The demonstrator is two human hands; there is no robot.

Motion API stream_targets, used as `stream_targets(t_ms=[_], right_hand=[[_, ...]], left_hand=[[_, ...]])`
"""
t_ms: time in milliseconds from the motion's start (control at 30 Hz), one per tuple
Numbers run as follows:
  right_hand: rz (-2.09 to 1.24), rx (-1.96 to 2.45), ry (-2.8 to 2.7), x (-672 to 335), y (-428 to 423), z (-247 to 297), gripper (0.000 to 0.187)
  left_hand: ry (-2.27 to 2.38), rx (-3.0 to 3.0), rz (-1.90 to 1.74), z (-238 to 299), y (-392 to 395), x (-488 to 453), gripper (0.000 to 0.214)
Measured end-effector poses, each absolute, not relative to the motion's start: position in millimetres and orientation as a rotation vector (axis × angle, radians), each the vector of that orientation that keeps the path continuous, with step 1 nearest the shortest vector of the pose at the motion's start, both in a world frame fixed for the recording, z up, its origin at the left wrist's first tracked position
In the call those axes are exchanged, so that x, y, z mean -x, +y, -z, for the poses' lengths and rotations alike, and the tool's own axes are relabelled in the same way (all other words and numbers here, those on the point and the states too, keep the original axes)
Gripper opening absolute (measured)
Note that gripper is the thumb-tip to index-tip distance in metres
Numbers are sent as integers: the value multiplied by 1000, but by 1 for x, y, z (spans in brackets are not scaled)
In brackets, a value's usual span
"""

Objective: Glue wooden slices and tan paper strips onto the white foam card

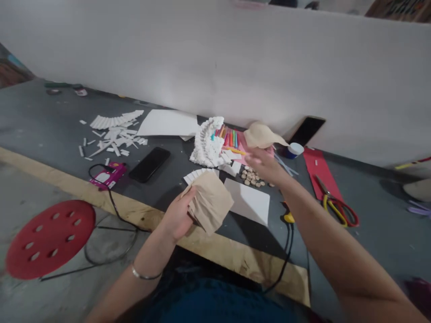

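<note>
My left hand [180,215] pinches the brown sheet [212,204], white card [251,202] beside it. My right hand [264,165] is near the wood discs [251,176]; can't tell its grip.

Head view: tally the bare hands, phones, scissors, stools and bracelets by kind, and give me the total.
Hands (left hand, right hand): 2
Phones: 2
Scissors: 1
Stools: 1
Bracelets: 1
Total: 7

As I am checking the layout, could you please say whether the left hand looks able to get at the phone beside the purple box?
Probably not while occupied: the left hand holds a creased brown sheet, though nothing appears to cover the phone.
</note>
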State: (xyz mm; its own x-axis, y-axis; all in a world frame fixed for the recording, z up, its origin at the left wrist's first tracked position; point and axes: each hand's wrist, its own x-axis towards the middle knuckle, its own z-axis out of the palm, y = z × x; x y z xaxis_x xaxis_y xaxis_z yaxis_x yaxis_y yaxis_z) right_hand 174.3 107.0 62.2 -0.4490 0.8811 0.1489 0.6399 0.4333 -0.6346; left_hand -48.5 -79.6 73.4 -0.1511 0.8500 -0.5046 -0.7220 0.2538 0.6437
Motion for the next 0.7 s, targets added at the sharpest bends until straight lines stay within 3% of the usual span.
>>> stream_targets(t_ms=[67, 133, 200, 400, 700], right_hand=[[-1107, 1195, -2250, -177, 58, -61, 52], [-1214, 1174, -2232, -180, 23, -57, 45], [-1180, 1260, -2143, -186, 3, -51, 36], [-1230, 1423, -1912, -206, -7, -28, 33], [-1136, 1362, -2024, -187, -19, -15, 31]], left_hand=[[941, -193, -1311, -64, -73, 37, 27], [869, -199, -1236, -55, -68, 24, 30], [817, -177, -1164, -48, -67, 13, 39], [706, -123, -1093, -31, -77, -2, 60], [627, -75, -1030, -22, -84, 5, 55]])
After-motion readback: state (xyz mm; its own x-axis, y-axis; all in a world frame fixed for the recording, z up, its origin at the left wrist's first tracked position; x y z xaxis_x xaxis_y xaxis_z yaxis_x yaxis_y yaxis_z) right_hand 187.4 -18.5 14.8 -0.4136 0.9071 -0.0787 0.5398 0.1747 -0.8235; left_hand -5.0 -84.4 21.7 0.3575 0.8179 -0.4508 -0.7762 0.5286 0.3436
